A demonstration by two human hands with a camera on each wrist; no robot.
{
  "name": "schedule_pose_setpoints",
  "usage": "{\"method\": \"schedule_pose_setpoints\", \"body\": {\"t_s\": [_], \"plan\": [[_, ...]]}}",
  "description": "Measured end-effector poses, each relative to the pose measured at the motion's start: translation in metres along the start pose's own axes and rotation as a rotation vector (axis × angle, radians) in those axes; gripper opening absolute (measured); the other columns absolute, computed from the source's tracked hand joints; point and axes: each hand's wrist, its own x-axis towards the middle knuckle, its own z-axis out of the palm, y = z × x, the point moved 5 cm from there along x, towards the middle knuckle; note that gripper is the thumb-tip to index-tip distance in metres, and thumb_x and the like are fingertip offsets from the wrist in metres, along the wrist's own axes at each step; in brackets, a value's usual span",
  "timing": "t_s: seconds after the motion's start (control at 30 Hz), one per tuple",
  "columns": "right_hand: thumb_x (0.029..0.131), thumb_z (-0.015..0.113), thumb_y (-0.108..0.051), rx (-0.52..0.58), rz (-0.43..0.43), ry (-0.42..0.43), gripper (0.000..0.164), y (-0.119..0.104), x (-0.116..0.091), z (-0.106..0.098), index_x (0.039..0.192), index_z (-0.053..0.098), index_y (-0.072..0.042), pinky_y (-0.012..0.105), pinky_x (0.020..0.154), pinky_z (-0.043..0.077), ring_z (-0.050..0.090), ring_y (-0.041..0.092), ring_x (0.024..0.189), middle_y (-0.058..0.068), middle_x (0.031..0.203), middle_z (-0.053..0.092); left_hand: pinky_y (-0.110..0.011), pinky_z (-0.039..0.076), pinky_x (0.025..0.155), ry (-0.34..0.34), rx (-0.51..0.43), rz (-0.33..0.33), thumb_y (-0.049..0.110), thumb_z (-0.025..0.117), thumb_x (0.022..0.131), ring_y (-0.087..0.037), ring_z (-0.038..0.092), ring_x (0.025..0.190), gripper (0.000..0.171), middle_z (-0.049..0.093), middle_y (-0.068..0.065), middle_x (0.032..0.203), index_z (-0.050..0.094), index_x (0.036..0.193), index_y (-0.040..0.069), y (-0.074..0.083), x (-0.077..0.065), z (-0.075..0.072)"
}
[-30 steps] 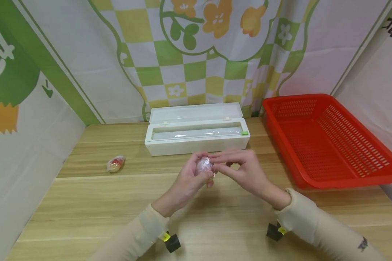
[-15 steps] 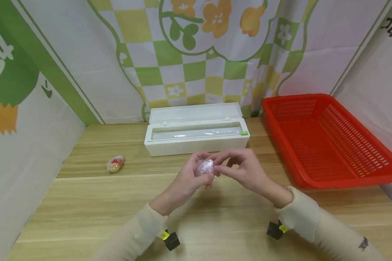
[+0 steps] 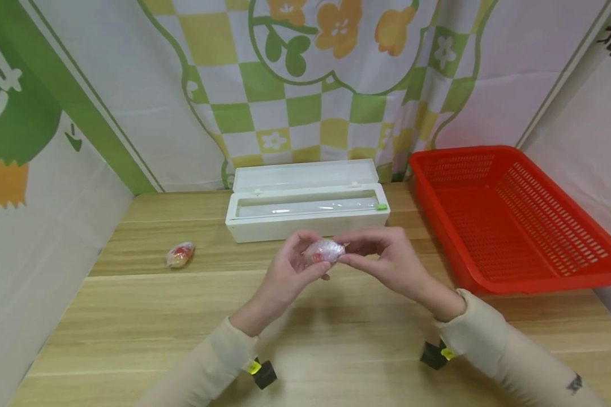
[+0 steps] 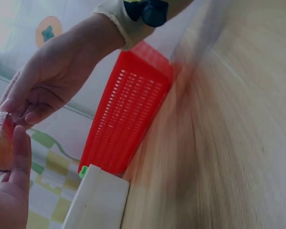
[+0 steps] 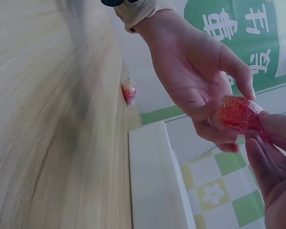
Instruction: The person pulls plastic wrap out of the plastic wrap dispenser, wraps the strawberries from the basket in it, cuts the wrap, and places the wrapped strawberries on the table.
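A small red and pale yellow piece wrapped in clear film (image 3: 322, 252) is up between both hands, above the table in front of the white box. My left hand (image 3: 284, 278) holds it between thumb and fingers from the left. From the right, my right hand (image 3: 398, 264) pinches its near end with thumb and fingertips. In the right wrist view the wrapped piece (image 5: 238, 115) looks deep red under crinkled film. The left wrist view shows its orange-red side (image 4: 2, 143). What exactly is inside the film, I cannot tell.
A similar film-wrapped piece (image 3: 180, 255) lies on the table at left. Behind the hands stands a long white film dispenser box (image 3: 305, 229), lid raised, with a film roll inside and a green slider (image 3: 381, 207). A red plastic basket (image 3: 470, 271) sits at right. Printed curtains surround the table.
The wrapped piece has been turned in the hands, so some red now shows. My right hand's fingers have shifted from its side to pinching its right end.
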Motion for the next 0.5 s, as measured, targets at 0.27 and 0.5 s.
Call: {"method": "schedule_pose_setpoints", "body": {"t_s": [0.27, 0.5], "plan": [[0.078, 0.078, -0.014, 0.009, 0.037, 0.046, 0.027, 0.001, -0.001, -0.001, 0.103, 0.073, -0.007, 0.031, 0.068, 0.059, 0.070, 0.015, 0.078, 0.008, 0.097, 0.074, -0.031, 0.058, 0.078, 0.073, 0.334, 0.193, 0.015, 0.075, 0.081, -0.017, 0.064, 0.098, 0.049, 0.061, -0.012, 0.117, 0.051, 0.123, 0.007, 0.008, 0.000, -0.002], [0.078, 0.078, -0.014, 0.024, 0.096, 0.060, 0.027, 0.003, -0.003, 0.002, 0.103, 0.071, -0.005, 0.031, 0.068, 0.059, 0.069, 0.016, 0.079, 0.010, 0.098, 0.073, -0.024, 0.057, 0.076, 0.068, 0.582, 0.436, 0.019, 0.071, 0.086, -0.015, 0.064, 0.098, 0.040, 0.067, -0.007, 0.113, 0.063, 0.123, 0.009, 0.019, -0.002, 0.001]]}}
